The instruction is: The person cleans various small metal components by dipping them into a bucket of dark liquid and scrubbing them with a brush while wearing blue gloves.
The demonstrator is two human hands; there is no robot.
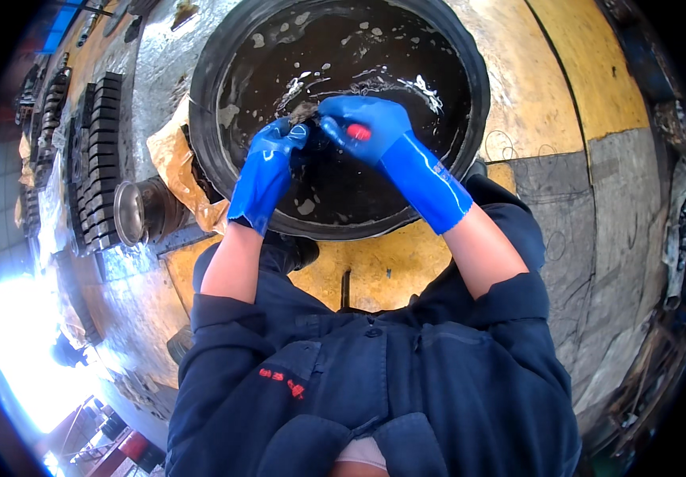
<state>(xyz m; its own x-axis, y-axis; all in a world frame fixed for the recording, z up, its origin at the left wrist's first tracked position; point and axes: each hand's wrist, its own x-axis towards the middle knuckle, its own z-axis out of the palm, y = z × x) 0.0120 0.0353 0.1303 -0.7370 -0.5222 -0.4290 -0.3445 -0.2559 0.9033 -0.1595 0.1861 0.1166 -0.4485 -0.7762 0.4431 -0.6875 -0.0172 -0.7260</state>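
Both of my hands wear blue rubber gloves and meet over a wide black tub (479, 79) of dark liquid (343, 52). My left hand (273, 141) is closed, its fingers around a small, dark grey-brown piece (304, 114) whose kind I cannot make out. From the right, my right hand (374, 127) is curled close to that piece. A red-handled tool (359, 132) sits in its grip; the fingers hide the tool's working end. Foam patches and bright reflections show on the liquid around the gloves.
Left of the tub lies crumpled brown paper (174, 163), beside a metal cylinder (142, 211). Farther left stand rows of black ribbed parts (100, 163) and clear plastic wrap (53, 207). Yellow boards (529, 75) and a grey panel (625, 215) cover the floor. Metal scrap (676, 238) lines the right.
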